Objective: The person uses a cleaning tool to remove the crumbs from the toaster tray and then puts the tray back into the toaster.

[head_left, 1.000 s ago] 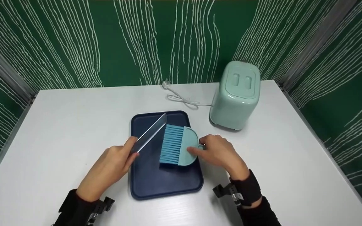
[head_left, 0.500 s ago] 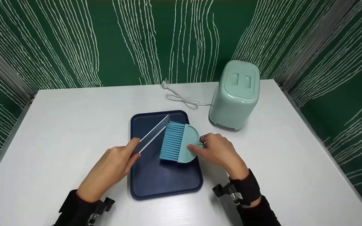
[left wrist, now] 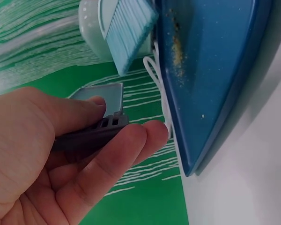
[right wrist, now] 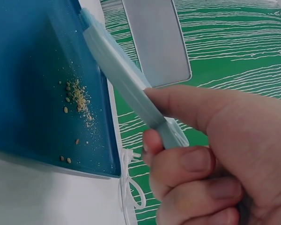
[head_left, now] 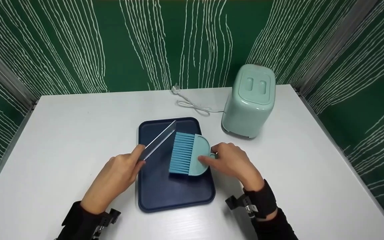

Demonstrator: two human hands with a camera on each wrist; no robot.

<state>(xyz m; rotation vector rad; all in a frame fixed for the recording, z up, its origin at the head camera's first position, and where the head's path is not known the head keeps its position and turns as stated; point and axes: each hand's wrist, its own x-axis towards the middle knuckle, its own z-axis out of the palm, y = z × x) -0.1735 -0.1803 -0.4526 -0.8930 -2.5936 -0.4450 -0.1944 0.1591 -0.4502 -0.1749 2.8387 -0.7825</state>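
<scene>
A thin, shallow metal crumb tray (head_left: 160, 139) slants over the navy tray (head_left: 175, 195), tipped on its side. My left hand (head_left: 117, 173) pinches its dark, slotted end between thumb and fingers, as the left wrist view shows. My right hand (head_left: 233, 163) grips a light-blue brush (head_left: 183, 153) by its handle, thumb on its flat face. The bristles point left, a small gap from the metal tray. Crumbs (right wrist: 79, 98) and a few seed-like bits lie on the navy tray in the right wrist view; the brush hides them in the head view.
Behind and to the right stands a mint-green toaster (head_left: 250, 103). Its white cord (head_left: 195, 106) and plug lie on the white table (head_left: 78, 133) toward the back edge. Green walls (head_left: 192, 43) with white streaks enclose the back and sides.
Half a second ago the brush and crumb tray met at the bristle corner. Since then the metal tray has shifted slightly left and the brush slightly toward me, parting them. Both grips are kept.
</scene>
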